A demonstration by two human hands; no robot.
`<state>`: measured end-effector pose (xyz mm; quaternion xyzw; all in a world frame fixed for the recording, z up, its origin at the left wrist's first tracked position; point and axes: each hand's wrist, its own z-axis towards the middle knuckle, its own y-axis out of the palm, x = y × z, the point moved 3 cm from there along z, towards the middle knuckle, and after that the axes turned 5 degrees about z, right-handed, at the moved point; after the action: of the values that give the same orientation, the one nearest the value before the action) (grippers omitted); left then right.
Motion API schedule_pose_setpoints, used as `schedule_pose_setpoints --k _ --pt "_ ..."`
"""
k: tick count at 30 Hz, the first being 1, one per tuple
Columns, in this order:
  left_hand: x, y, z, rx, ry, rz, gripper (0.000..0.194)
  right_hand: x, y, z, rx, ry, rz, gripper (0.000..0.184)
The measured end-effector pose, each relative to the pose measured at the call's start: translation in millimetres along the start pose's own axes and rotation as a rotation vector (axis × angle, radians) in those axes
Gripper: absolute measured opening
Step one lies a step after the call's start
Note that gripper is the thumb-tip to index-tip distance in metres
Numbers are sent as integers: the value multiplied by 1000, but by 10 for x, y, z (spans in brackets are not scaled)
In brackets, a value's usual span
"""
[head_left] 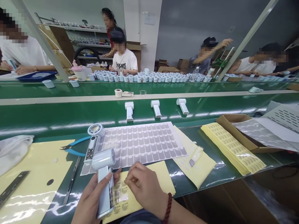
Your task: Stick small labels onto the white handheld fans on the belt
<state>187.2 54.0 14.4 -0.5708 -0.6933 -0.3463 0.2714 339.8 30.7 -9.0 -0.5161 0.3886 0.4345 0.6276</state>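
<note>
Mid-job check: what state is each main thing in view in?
Left hand: closed around handheld device.
Handheld device: gripped, round head uppermost.
Right hand: fingertips pinched, contents unclear.
Second device: lying, inner parts exposed.
Blue-handled pliers: handles spread.
Tweezers: lying, unheld.
Cardboard box: open.

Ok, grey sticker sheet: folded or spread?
Spread: the sticker sheet lies flat, no visible fold across its rows. The handheld fan in the left hand hides part of its left end.
</note>
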Motion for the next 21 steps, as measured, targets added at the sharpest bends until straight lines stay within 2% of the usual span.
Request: schedule_pose_setpoints --k 4,7,10,13,18,19,21 --pt "70 61 -23 -18 26 -4 42 -212 -193 30 8 43 285 7" --pt "112 165 -12 -46 70 -68 43 -425 -295 61 -36 65 461 4" --pt "108 262 37 -93 78 -161 44 -551 -313 93 -115 66 355 10" --pt "112 335 82 -127 100 -178 38 -569 -308 130 -137 46 224 12" --pt "151 390 103 14 80 -193 19 -534 -300 181 -150 61 123 13" --pt "158 402 99 9 72 -199 19 -530 -298 187 -144 53 99 14" --pt "178 437 77 -91 85 -213 25 -527 -296 195 -122 10 44 14"
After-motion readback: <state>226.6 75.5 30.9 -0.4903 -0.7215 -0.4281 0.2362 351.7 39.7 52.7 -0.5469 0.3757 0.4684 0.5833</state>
